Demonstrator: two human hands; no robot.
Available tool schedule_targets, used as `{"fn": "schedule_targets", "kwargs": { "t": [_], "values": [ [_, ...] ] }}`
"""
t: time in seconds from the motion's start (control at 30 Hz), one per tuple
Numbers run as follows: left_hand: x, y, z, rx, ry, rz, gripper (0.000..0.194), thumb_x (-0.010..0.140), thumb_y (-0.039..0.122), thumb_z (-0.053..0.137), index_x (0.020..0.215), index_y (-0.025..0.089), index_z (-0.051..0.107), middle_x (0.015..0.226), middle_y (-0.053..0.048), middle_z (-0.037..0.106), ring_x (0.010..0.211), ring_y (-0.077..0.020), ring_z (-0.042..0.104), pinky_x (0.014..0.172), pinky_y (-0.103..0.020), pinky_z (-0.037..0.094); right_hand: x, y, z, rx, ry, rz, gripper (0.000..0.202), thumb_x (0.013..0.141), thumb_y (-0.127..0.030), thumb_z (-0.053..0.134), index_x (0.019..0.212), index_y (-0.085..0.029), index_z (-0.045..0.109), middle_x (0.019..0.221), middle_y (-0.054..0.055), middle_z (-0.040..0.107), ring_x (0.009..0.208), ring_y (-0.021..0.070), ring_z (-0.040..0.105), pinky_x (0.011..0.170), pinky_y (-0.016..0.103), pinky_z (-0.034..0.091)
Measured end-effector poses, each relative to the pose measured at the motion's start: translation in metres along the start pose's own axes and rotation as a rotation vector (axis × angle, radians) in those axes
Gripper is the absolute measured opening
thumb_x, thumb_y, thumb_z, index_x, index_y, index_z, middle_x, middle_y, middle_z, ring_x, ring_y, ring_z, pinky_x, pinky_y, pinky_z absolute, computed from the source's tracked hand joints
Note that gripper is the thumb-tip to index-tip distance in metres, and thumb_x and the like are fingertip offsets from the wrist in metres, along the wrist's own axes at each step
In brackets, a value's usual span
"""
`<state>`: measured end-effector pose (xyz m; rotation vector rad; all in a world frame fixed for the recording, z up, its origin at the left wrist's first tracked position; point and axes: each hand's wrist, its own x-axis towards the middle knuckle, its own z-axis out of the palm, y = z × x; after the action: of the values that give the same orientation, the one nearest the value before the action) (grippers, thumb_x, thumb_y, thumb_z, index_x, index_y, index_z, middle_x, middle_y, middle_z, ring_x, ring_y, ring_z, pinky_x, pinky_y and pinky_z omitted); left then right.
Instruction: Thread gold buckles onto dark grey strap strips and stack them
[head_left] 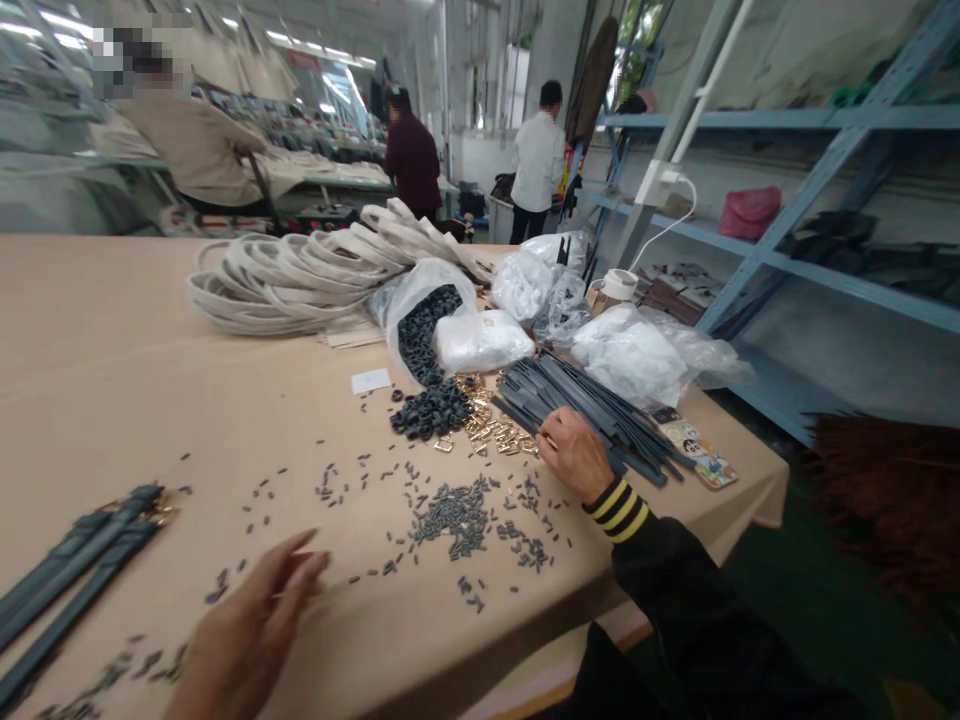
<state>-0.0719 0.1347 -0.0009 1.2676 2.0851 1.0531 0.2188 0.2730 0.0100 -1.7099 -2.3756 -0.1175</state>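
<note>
My right hand is at the near left end of a bundle of dark strips, its fingers bent together beside gold buckles; what they hold, if anything, is hidden. Above the tan tabletop at the lower left, my left hand is open and slightly blurred, with nothing in it. Many small dark pieces are scattered between my hands. Dark rings lie heaped at the mouth of a plastic bag. Several strips with gold buckles rest at the far left.
Coiled beige straps lie at the back of the table. White plastic bags and a patterned card are on the right, near blue shelves. Several people are in the background.
</note>
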Motion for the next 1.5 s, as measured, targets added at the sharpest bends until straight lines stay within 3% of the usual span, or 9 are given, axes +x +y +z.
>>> {"fn": "schedule_targets", "kwargs": {
  "t": [0.1, 0.17, 0.27, 0.47, 0.7, 0.87, 0.97, 1.23, 1.5],
  "values": [
    [-0.032, 0.019, 0.041, -0.349, -0.255, -0.130, 0.056, 0.071, 0.064, 0.043, 0.102, 0.018, 0.053, 0.067, -0.003, 0.064, 0.045, -0.0142, 0.053, 0.038, -0.025, 0.042, -0.035, -0.038, -0.016, 0.109, 0.038, -0.421, 0.011, 0.084, -0.015, 0.045, 0.077, -0.015, 0.054, 0.087, 0.006, 0.054, 0.082, 0.0174, 0.048, 0.073, 0.029, 0.037],
    [-0.048, 0.027, 0.062, -0.462, -0.249, -0.160, 0.048, 0.076, 0.058, 0.040, 0.090, 0.014, 0.054, 0.057, -0.001, 0.059, 0.037, -0.0086, 0.043, 0.034, -0.020, 0.034, -0.060, -0.058, -0.018, 0.182, 0.022, -0.651, 0.015, 0.085, -0.012, 0.043, 0.075, -0.015, 0.053, 0.084, 0.006, 0.054, 0.078, 0.0168, 0.046, 0.071, 0.030, 0.037],
    [-0.065, 0.025, 0.074, -0.560, -0.257, -0.195, 0.039, 0.079, 0.049, 0.042, 0.068, 0.013, 0.052, 0.043, 0.005, 0.045, 0.035, -0.0044, 0.034, 0.034, -0.015, 0.026, -0.089, -0.069, -0.012, 0.270, 0.001, -0.733, 0.017, 0.087, -0.012, 0.040, 0.076, -0.015, 0.053, 0.085, 0.006, 0.055, 0.078, 0.0166, 0.046, 0.072, 0.030, 0.037],
    [-0.087, 0.016, 0.071, -0.766, -0.297, -0.341, 0.031, 0.078, 0.048, 0.046, 0.079, 0.017, 0.049, 0.050, 0.007, 0.046, 0.035, -0.0035, 0.030, 0.029, -0.012, 0.019, -0.120, -0.066, 0.003, 0.384, -0.049, -0.659, 0.020, 0.086, -0.007, 0.036, 0.078, -0.013, 0.053, 0.087, 0.008, 0.057, 0.082, 0.0176, 0.050, 0.073, 0.030, 0.040],
    [-0.098, 0.019, 0.068, -0.775, -0.366, -0.276, 0.027, 0.078, 0.038, 0.051, 0.065, 0.016, 0.044, 0.050, 0.008, 0.038, 0.038, -0.0008, 0.028, 0.034, -0.010, 0.021, -0.135, -0.066, 0.002, 0.645, -0.211, -0.494, 0.011, 0.082, -0.011, 0.041, 0.086, -0.014, 0.051, 0.085, 0.009, 0.059, 0.080, 0.0178, 0.055, 0.072, 0.030, 0.044],
    [-0.104, 0.016, 0.068, -0.869, -0.378, -0.367, 0.029, 0.080, 0.040, 0.049, 0.064, 0.016, 0.043, 0.049, 0.007, 0.044, 0.035, -0.0006, 0.025, 0.032, -0.010, 0.017, -0.140, -0.064, 0.000, 1.074, -0.696, -0.171, 0.009, 0.084, -0.020, 0.039, 0.078, -0.017, 0.046, 0.053, -0.003, 0.054, 0.046, 0.0110, 0.055, 0.048, 0.022, 0.044],
    [-0.104, 0.016, 0.070, -0.868, -0.346, -0.453, 0.037, 0.079, 0.043, 0.048, 0.056, 0.015, 0.044, 0.042, 0.007, 0.041, 0.031, -0.0010, 0.025, 0.029, -0.011, 0.015, -0.141, -0.064, 0.002, 1.328, -0.924, 0.011, 0.014, 0.084, -0.028, 0.042, 0.077, -0.016, 0.046, 0.056, -0.003, 0.057, 0.040, 0.0085, 0.053, 0.040, 0.018, 0.042],
    [-0.103, 0.018, 0.070, -0.919, -0.317, -0.487, 0.028, 0.077, 0.041, 0.052, 0.084, 0.014, 0.056, 0.040, 0.008, 0.045, 0.027, -0.0013, 0.026, 0.025, -0.010, 0.016, -0.141, -0.061, 0.008, 1.487, -0.995, 0.080, 0.023, 0.079, -0.037, 0.051, 0.075, -0.015, 0.044, 0.073, 0.004, 0.064, 0.042, 0.0069, 0.056, 0.039, 0.017, 0.043],
    [-0.101, 0.016, 0.071, -0.888, -0.304, -0.510, 0.028, 0.073, 0.041, 0.056, 0.078, 0.013, 0.054, 0.038, 0.009, 0.045, 0.025, -0.0011, 0.028, 0.026, -0.010, 0.016, -0.135, -0.059, 0.013, 1.533, -1.062, 0.111, 0.027, 0.076, -0.040, 0.053, 0.075, -0.015, 0.044, 0.069, 0.003, 0.064, 0.042, 0.0081, 0.057, 0.038, 0.017, 0.043]
  ]
}}
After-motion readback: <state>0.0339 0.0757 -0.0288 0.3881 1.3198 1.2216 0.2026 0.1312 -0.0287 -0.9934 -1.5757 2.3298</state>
